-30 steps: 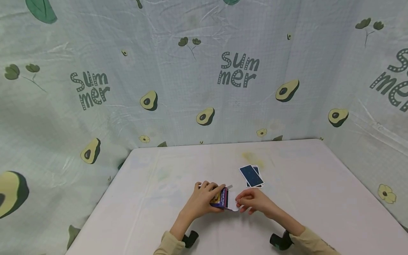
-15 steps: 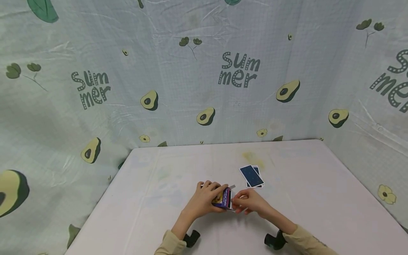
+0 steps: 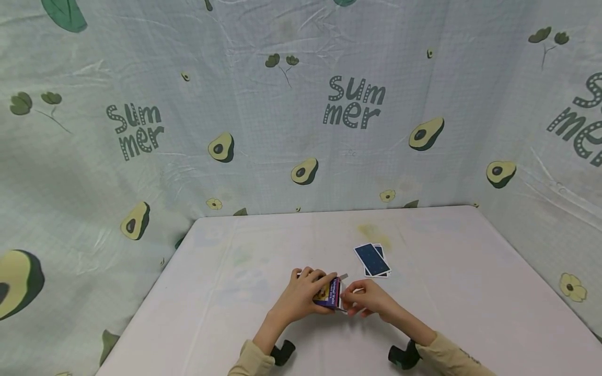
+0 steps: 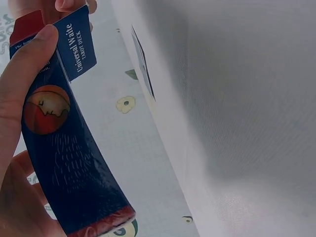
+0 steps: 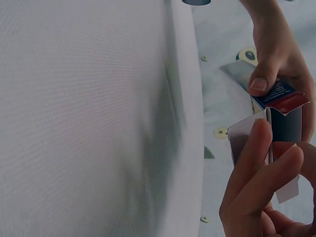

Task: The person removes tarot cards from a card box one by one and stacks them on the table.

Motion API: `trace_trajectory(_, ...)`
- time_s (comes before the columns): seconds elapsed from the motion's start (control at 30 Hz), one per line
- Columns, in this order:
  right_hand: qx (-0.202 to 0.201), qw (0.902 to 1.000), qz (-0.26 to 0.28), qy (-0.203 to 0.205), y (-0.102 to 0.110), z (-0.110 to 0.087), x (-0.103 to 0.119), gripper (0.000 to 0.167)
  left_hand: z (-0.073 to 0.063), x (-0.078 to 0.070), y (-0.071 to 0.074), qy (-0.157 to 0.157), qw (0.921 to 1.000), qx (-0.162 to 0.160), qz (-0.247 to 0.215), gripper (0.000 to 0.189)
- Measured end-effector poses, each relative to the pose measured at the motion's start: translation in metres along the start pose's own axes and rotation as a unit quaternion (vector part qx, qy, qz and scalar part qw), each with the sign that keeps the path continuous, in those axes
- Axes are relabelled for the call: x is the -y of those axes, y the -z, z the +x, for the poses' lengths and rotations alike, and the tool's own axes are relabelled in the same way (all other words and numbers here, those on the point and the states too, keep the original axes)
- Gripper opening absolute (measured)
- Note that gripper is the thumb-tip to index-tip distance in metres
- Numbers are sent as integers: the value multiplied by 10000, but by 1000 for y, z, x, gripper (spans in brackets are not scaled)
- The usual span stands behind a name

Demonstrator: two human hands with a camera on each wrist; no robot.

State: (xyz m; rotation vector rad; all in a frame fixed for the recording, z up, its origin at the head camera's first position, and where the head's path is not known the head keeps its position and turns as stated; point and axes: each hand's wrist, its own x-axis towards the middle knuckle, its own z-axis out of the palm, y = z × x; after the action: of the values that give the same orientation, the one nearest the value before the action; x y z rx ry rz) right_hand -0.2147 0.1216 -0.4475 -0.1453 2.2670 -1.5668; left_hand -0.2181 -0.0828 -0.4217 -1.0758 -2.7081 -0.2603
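Note:
My left hand grips a tarot card box from behind and above, its thumb on the near narrow side. In the left wrist view that blue side carries a round face picture, and a blue flap reading "Universal Waite Tarot Deck" sticks out at the end. Fingers of my right hand curl at the box's open right end. In the right wrist view they pinch at a pale flap, with a red side flap above. The fingers partly hide the opening.
Behind my right hand, several blue-backed cards lie in a small skewed stack on the white table. A printed cloth hangs around the far and side edges. Dark wrist cameras sit under both forearms.
My right hand has moved left against the box's open end, and the white flap that stuck out is now mostly covered. The box shifted slightly right in my left hand. The card stack stayed put.

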Motion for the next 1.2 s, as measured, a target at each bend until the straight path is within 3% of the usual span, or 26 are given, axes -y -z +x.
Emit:
trace_trajectory(0.3, -51, 9999, -100, -43, -2, 0, 1, 30, 0, -2, -1, -145, 9998, -88, 77, 72)
trace_trajectory(0.67, -75, 9998, 92, -134, 4, -2, 1, 28, -2, -1, -1, -40, 10000, 71, -44, 72)
trace_trajectory(0.93, -91, 9989, 459, 46, 15, -6, -7, 44, -3, 0, -2, 29, 9999, 139, -27, 71)
trace_trajectory(1.2, -64, 9992, 382, -65, 24, -7, -9, 43, -5, 3, -3, 33, 10000, 87, 17, 72)
